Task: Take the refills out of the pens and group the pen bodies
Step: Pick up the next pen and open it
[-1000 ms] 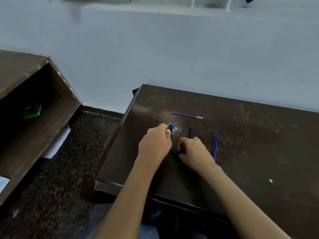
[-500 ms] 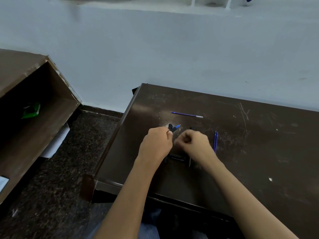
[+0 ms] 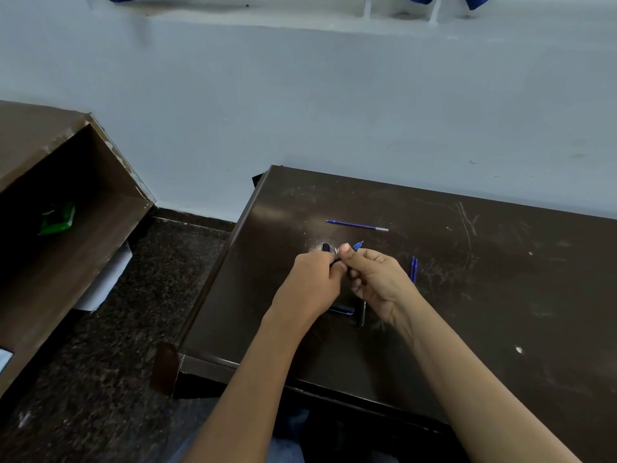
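Both hands meet above the dark brown table. My left hand grips a black pen body, whose end sticks out above the fist. My right hand pinches the blue refill that pokes out past the thumb. A loose blue refill lies farther back on the table. Two more blue refills lie side by side just right of my right hand. Black pen bodies rest on the table under my hands, partly hidden.
The table's left edge drops to a dark speckled floor. A brown shelf unit with a green packet inside stands at the left. A pale wall runs behind the table.
My right hand has lifted from the pens on the table and come up to the left hand, where it now pinches the blue tip. The left hand rose slightly.
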### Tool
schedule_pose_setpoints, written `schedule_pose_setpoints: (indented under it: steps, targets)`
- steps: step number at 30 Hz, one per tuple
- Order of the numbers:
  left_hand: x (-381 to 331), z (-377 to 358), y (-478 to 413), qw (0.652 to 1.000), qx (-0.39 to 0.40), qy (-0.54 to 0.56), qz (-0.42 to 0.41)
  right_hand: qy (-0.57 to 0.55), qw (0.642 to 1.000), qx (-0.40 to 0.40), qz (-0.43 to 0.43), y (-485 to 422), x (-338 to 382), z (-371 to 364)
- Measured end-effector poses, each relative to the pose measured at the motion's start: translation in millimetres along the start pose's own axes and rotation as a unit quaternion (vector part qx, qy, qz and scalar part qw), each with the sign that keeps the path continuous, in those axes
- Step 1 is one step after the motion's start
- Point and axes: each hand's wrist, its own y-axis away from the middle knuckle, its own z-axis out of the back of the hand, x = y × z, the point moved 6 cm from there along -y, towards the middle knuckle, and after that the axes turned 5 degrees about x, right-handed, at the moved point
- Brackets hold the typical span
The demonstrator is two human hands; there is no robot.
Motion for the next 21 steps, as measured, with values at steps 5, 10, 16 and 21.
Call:
schedule_pose_setpoints:
  steps: [5, 10, 16, 21]
  targets:
    - [-1.5, -0.7, -0.4, 1.000, 0.004, 0.009, 0.021, -0.023, 1.000, 0.011, 0.005, 0.1, 3.4, -1.6]
    - [-3.3, -1.5, 0.0, 0.998, 0.010, 0.051, 0.041, -0.055, 0.998, 0.012, 0.009, 3.6, 4.4, 1.7]
    - [-4.4, 2.1, 1.7, 0.996, 0.012, 0.074, 0.054, -0.055, 0.997, 0.038, 0.031, 4.7, 8.3, -2.6]
    - [-2.1, 2.4, -1.4, 0.994, 0.022, 0.079, 0.073, -0.061, 0.996, 0.049, 0.052, 3.6, 9.9, -4.0]
